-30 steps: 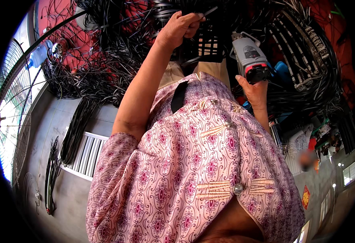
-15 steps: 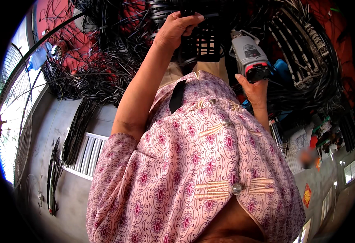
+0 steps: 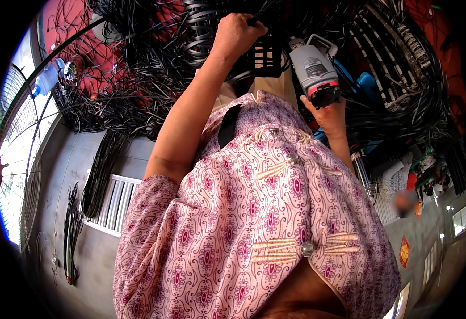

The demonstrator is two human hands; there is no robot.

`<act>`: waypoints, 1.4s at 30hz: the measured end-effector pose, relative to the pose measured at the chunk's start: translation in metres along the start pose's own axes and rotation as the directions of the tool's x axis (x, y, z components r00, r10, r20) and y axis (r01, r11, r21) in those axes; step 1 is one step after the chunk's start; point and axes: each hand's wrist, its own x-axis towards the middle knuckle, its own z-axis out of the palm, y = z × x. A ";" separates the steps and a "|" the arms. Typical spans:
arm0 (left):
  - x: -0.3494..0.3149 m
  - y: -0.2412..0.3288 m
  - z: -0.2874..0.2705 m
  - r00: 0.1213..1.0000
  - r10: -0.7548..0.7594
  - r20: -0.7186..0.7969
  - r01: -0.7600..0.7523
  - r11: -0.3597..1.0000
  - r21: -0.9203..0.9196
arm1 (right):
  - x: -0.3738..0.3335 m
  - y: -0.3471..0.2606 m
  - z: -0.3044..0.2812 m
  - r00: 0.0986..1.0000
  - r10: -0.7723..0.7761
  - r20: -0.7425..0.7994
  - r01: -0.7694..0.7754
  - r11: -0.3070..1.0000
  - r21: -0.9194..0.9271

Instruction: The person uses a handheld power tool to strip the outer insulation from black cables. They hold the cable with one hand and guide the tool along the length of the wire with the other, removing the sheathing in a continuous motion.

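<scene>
My left hand (image 3: 238,36) is closed around a black plastic strip (image 3: 260,11) at the top middle, just above a black woven lattice basket (image 3: 267,59). The basket rests by my lap, its upper part lost among dark strips. On the right, my right hand (image 3: 328,116) grips a grey power tool (image 3: 312,65) with a red and black rear end. The tool's front points away from me, toward the basket's right side. My fingers under the tool are mostly hidden.
Loose black strips (image 3: 132,101) heap over a red floor (image 3: 86,40) at left. Bundled coils (image 3: 397,58) lie at right, and a blue object (image 3: 368,85) sits beside the tool. A wire fan guard (image 3: 23,143) and a clear bottle (image 3: 47,80) stand far left.
The power tool has shifted slightly left with my right hand. My left hand has turned, its knuckles now facing up, and the basket has shifted slightly.
</scene>
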 end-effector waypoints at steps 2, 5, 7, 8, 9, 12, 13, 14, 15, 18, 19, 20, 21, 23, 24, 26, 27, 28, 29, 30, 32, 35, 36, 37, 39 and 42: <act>0.000 0.003 0.000 1.000 -0.017 0.010 0.017 1.000 0.009 | -0.001 0.005 0.004 0.996 0.084 0.013 -0.085 0.983 0.161; 0.000 0.005 0.002 1.000 -0.020 0.000 0.020 0.999 0.027 | -0.001 0.019 0.012 0.986 0.163 0.029 -0.164 0.936 0.311; 0.001 0.000 0.006 1.000 0.011 -0.016 -0.010 1.000 0.028 | 0.007 -0.002 0.007 0.991 0.133 0.017 -0.135 0.978 0.162; 0.001 0.000 0.005 1.000 0.013 -0.014 -0.013 0.999 0.032 | 0.010 -0.007 0.007 0.993 0.117 0.020 -0.119 0.982 0.146; 0.001 0.000 0.006 1.000 0.016 -0.013 -0.015 0.999 0.037 | 0.012 -0.010 0.006 0.995 0.101 0.022 -0.103 0.986 0.129; 0.001 0.003 0.005 1.000 0.024 -0.012 -0.023 0.999 0.045 | 0.016 -0.016 0.004 0.995 0.091 0.029 -0.093 0.991 0.095; 0.001 0.004 0.005 1.000 0.026 -0.013 -0.026 0.999 0.047 | 0.017 -0.017 0.004 0.995 0.094 0.032 -0.097 0.992 0.085; 0.001 0.004 0.006 1.000 0.021 -0.009 -0.020 0.999 0.045 | 0.017 -0.015 0.004 0.995 0.094 0.037 -0.097 0.992 0.082; 0.001 0.003 0.006 1.000 0.014 -0.008 -0.014 0.999 0.043 | 0.018 -0.011 0.005 0.995 0.093 0.044 -0.096 0.992 0.079; 0.001 0.003 0.007 1.000 0.015 -0.018 -0.014 0.999 0.046 | 0.019 -0.007 0.006 0.995 0.081 0.057 -0.086 0.992 0.095; 0.001 0.002 0.008 1.000 0.019 -0.023 -0.018 0.999 0.048 | 0.019 -0.007 0.006 0.995 0.076 0.061 -0.082 0.991 0.104; 0.001 0.001 0.008 0.999 0.020 -0.025 -0.019 0.999 0.049 | 0.020 -0.008 0.006 0.995 0.077 0.058 -0.081 0.993 0.089; 0.001 0.000 0.009 0.999 0.022 -0.026 -0.020 0.999 0.050 | 0.021 -0.009 0.007 0.996 0.077 0.055 -0.081 0.994 0.073; 0.002 0.000 0.009 1.000 0.018 -0.023 -0.017 0.998 0.054 | 0.023 -0.011 0.007 0.996 0.079 0.045 -0.081 0.996 0.045; 0.002 0.001 0.009 1.000 0.013 -0.018 -0.012 0.998 0.058 | 0.023 -0.013 0.007 0.996 0.080 0.038 -0.081 0.996 0.034; 0.002 0.002 0.008 1.000 0.010 -0.010 -0.010 0.998 0.067 | 0.025 -0.016 0.008 0.997 0.077 0.023 -0.076 0.997 -0.018; 0.002 0.003 0.007 1.000 0.015 -0.006 -0.014 0.997 0.070 | 0.026 -0.020 0.009 0.997 0.073 0.013 -0.072 0.996 -0.061; 0.002 0.003 0.006 1.000 0.019 -0.001 -0.019 0.997 0.073 | 0.028 -0.024 0.009 0.998 0.070 0.003 -0.069 0.992 -0.104; 0.002 0.002 0.006 1.000 0.020 0.000 -0.020 0.998 0.057 | 0.029 -0.028 0.010 0.998 0.058 -0.004 -0.058 0.989 -0.135; 0.002 0.000 0.007 1.000 0.021 0.001 -0.021 0.999 0.041 | 0.031 -0.033 0.010 0.999 0.045 -0.010 -0.046 0.985 -0.167; 0.003 -0.005 0.009 1.000 0.025 -0.002 -0.025 0.999 0.031 | 0.032 -0.042 0.010 1.000 0.020 -0.002 -0.020 0.978 -0.208; 0.002 0.006 0.003 0.999 -0.005 0.042 0.004 1.000 0.010 | 0.032 -0.039 0.015 0.992 0.124 0.021 -0.115 0.958 -0.264; 0.004 0.002 0.003 0.997 0.009 0.081 -0.010 1.000 0.002 | 0.032 -0.044 0.016 0.994 0.107 -0.026 -0.110 0.960 -0.258; 0.005 0.000 0.003 0.997 0.003 0.073 0.000 0.999 -0.039 | 0.030 -0.040 0.015 0.993 0.119 -0.027 -0.122 0.972 -0.201; 0.006 -0.007 0.007 0.998 -0.008 0.057 0.015 0.993 -0.117 | 0.025 -0.026 0.013 0.990 0.137 -0.030 -0.139 0.987 -0.082; -0.007 -0.003 -0.005 0.996 -0.073 0.058 0.090 0.918 -0.385 | 0.004 -0.014 0.000 0.941 0.334 -0.062 -0.323 0.936 0.137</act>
